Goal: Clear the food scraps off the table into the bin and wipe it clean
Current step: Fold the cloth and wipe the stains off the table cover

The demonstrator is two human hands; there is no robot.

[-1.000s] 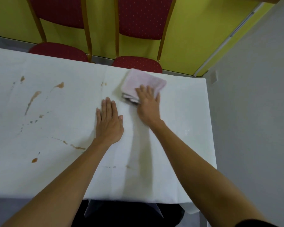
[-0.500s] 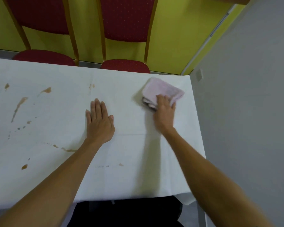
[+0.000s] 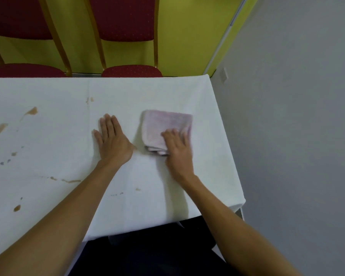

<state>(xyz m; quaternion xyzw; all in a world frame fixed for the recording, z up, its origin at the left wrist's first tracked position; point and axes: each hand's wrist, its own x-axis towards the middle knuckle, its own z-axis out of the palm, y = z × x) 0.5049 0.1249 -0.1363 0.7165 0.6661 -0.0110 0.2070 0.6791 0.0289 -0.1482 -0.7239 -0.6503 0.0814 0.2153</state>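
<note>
Nearest the camera, two bare forearms reached forward over the near edge of the table point(image 3: 48, 226), which was covered in white cloth. Small brown stains point(image 3: 17, 208) dotted the cloth on the near left, with a thin streak point(image 3: 71, 180) just left of the left forearm and two faint specks point(image 3: 137, 189) between the arms.

Farther in, the left hand point(image 3: 113, 142) lay flat on the cloth, palm down, fingers straight and together, grasping nothing. Just to its right, apart from it, the right hand point(image 3: 177, 150) pressed down on a folded pink towel point(image 3: 165, 126), fingers bent over its near right part; whether they pinched it or only pressed could not be told. The towel lay flat near the table's right edge.

More stains point(image 3: 31, 111) marked the far left of the cloth. Beyond the far edge stood two red chairs point(image 3: 131, 70) against a yellow wall point(image 3: 187, 36).
</note>
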